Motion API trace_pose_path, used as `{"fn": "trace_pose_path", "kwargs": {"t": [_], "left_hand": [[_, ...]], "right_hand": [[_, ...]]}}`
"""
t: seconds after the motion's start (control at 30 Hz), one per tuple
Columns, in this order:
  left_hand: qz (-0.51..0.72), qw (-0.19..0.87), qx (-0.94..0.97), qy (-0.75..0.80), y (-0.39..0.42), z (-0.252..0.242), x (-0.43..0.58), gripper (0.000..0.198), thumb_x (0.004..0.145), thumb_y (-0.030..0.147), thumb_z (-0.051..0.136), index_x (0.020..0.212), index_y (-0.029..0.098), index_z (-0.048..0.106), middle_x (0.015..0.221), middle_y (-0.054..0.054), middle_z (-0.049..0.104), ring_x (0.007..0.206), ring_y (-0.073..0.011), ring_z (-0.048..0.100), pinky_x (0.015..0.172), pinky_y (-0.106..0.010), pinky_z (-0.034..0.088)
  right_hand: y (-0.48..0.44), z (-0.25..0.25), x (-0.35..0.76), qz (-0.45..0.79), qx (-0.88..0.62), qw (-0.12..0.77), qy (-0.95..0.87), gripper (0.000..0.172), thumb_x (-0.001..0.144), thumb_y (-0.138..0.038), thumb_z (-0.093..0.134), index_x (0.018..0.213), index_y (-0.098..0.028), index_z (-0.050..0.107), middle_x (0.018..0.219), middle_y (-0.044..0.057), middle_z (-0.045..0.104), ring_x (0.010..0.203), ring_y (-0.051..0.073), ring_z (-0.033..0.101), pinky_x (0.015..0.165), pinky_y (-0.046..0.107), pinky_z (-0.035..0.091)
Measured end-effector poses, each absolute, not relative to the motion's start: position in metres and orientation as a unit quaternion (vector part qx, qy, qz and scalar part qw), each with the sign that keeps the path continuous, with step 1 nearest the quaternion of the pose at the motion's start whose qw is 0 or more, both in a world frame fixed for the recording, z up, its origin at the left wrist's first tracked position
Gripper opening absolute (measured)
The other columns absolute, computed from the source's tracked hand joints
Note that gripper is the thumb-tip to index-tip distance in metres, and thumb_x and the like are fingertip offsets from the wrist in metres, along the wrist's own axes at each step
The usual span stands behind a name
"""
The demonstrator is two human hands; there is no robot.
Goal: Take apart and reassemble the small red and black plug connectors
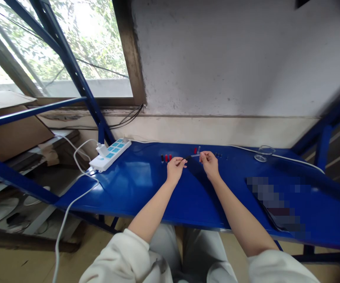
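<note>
Both of my hands are raised over the blue table, with their fingertips close together. My left hand [175, 169] pinches a thin dark piece [188, 158]; its exact kind is too small to make out. In my right hand [209, 164] is a slim clear tube [196, 155], its free end pointing left and meeting or nearly meeting the dark piece. Behind my left hand stand a small black cylinder [162, 158] and red cylinders [166, 158]. Another red cylinder [195, 151] and a short clear tube [198, 149] stand behind the held tube.
Tiny dark parts [219, 155] lie right of my right hand. Farther right is a clear glass cup [260, 158], with a blurred dark flat item [271, 200] nearer the front edge. A white power strip [111, 155] with a plugged-in cord lies at the left. Blue frame posts [83, 84] flank the table [134, 196].
</note>
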State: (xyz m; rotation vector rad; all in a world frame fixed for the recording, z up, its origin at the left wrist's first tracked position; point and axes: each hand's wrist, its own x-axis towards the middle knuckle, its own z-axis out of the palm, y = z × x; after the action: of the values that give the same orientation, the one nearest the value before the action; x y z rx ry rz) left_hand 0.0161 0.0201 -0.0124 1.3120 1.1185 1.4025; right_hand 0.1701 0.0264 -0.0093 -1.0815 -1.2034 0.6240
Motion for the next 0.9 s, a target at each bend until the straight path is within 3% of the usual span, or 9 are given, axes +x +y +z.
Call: {"fn": "trace_pose_path", "kwargs": {"t": [0.37,0.67,0.9], "left_hand": [[0.552,0.485,0.551,0.395,0.0127,-0.0034,0.0200,0.025,0.069,0.032,0.064,0.083,0.012,0.058,0.074,-0.007,0.068,0.054,-0.0135,0.062,0.057,-0.027,0.052],[0.583,0.442,0.518,0.443,0.0162,-0.0070,0.0178,0.023,0.073,0.032,0.059,0.084,0.013,0.054,0.081,-0.009,0.068,0.051,-0.0124,0.062,0.055,-0.024,0.048],[0.588,0.456,0.490,0.454,0.0147,-0.0051,0.0167,0.025,0.074,0.035,0.058,0.086,0.014,0.051,0.084,-0.009,0.068,0.052,-0.0125,0.062,0.052,-0.022,0.044]], "right_hand": [[0.0274,-0.0141,0.1619,0.362,-0.474,0.583,-0.552,0.034,0.069,-0.051,0.056,0.077,-0.018,0.053,0.056,-0.002,0.053,0.049,0.010,0.046,0.049,0.023,0.037],[0.0255,-0.0059,0.1668,0.349,-0.451,0.657,-0.493,0.028,0.071,-0.046,0.056,0.075,-0.019,0.051,0.053,-0.004,0.048,0.047,0.008,0.042,0.048,0.023,0.034],[0.0275,-0.0085,0.1693,0.359,-0.452,0.657,-0.485,0.028,0.071,-0.047,0.056,0.075,-0.019,0.051,0.054,-0.004,0.049,0.048,0.009,0.042,0.049,0.023,0.034]]}}
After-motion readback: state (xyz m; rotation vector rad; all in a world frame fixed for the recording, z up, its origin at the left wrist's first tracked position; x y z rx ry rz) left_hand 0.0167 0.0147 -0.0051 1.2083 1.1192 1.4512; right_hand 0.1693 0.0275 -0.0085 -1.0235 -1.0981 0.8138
